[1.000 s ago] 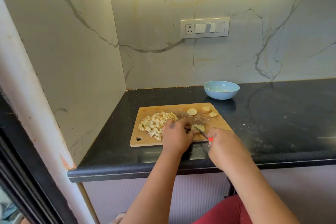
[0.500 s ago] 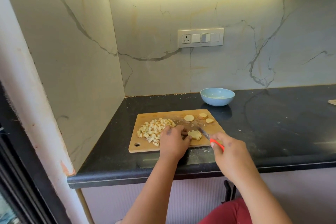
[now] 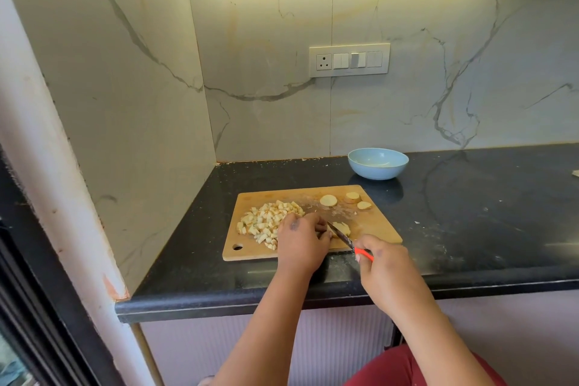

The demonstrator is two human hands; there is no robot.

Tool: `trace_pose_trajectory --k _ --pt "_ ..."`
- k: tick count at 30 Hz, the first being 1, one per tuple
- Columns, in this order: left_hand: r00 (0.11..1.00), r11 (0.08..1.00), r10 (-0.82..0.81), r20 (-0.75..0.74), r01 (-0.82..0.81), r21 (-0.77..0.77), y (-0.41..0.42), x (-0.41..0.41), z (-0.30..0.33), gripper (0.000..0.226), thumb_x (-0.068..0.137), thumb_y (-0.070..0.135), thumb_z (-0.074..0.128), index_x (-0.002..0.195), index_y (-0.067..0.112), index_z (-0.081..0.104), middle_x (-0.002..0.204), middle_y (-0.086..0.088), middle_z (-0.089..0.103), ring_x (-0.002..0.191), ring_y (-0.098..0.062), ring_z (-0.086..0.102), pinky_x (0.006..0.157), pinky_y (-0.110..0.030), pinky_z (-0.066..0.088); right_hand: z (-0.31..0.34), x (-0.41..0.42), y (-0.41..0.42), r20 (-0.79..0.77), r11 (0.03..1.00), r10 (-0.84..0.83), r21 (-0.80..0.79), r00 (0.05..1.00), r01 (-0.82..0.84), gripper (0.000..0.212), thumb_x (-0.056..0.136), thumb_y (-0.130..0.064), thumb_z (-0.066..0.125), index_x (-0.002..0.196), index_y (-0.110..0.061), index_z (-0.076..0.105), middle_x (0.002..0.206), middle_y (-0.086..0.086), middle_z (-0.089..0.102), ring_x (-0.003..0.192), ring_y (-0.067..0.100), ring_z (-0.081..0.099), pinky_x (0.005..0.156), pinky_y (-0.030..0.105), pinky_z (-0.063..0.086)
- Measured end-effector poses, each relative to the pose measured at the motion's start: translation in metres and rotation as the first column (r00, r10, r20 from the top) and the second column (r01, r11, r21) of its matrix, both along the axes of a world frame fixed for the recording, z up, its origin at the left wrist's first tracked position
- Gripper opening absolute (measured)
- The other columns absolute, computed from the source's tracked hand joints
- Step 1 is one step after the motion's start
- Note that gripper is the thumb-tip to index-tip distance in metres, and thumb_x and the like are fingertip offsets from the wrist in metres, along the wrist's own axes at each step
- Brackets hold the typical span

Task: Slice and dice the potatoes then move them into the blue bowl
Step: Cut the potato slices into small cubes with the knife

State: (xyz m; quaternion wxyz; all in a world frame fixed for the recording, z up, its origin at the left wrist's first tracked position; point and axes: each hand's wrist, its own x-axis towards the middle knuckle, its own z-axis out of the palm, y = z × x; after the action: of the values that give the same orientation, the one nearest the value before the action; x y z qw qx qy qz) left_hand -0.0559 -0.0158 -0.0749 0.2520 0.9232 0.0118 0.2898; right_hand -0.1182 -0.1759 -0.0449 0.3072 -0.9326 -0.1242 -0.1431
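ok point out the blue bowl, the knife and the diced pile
blue bowl (image 3: 378, 173): head view, front outer wall
knife (image 3: 341, 236): head view, middle of blade
diced pile (image 3: 266, 220): head view, centre of heap

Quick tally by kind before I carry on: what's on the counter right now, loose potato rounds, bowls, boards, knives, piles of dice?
Uncut round potato slices at the board's far side: 3
Potato slice being cut under the left hand: 1
Pile of diced potato cubes: 1
Light blue round bowl: 1
Wooden cutting board: 1
Orange-handled knife in the right hand: 1
Total: 8
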Motion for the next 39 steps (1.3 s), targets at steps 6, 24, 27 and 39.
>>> trace_pose_trajectory --k 6,24,27,39 --pt "0.999 0.999 0.024 -0.025 -0.023 0.047 -0.001 0.0 0.001 0.021 0.091 0.041 0.062 0.107 0.027 0.068 0.101 0.013 0.071 0.111 -0.017 0.049 0.116 -0.035 0.017 0.007 0.011 0.008 -0.069 0.998 -0.006 -0.057 0.998 0.002 0.022 0.097 -0.017 0.05 0.115 -0.026 0.061 0.091 -0.004 0.059 0.074 0.01 0.055 0.057 0.02 0.043" --pt "0.996 0.999 0.04 -0.078 -0.038 0.032 -0.002 -0.005 0.007 0.027 0.089 0.049 0.062 0.107 0.03 0.067 0.104 0.015 0.069 0.118 -0.016 0.047 0.12 -0.039 0.009 0.067 0.001 -0.02 -0.257 0.936 -0.055 -0.349 0.965 -0.04 0.016 0.091 -0.011 0.058 0.096 -0.025 0.064 0.104 -0.004 0.059 0.08 0.013 0.053 0.052 0.015 0.034" --pt "0.997 1.0 0.027 -0.079 -0.026 0.017 -0.002 -0.006 0.008 0.026 0.089 0.047 0.062 0.107 0.029 0.067 0.103 0.014 0.069 0.115 -0.017 0.047 0.115 -0.036 0.015 0.076 0.003 -0.034 -0.265 0.932 0.016 -0.345 0.964 -0.111 0.013 0.094 -0.018 0.057 0.096 -0.028 0.065 0.096 -0.013 0.053 0.08 0.007 0.049 0.054 0.011 0.029" --pt "0.997 0.999 0.025 -0.072 -0.021 0.048 -0.004 -0.011 0.008 0.031 0.09 0.054 0.057 0.11 0.031 0.063 0.103 0.017 0.067 0.109 -0.016 0.044 0.091 -0.035 0.028 0.009 0.065 -0.04 0.042 0.955 0.016 0.296 0.999 -0.028 0.01 0.095 -0.026 0.058 0.099 -0.032 0.064 0.062 0.002 0.058 0.061 0.02 0.054 0.054 0.027 0.04"
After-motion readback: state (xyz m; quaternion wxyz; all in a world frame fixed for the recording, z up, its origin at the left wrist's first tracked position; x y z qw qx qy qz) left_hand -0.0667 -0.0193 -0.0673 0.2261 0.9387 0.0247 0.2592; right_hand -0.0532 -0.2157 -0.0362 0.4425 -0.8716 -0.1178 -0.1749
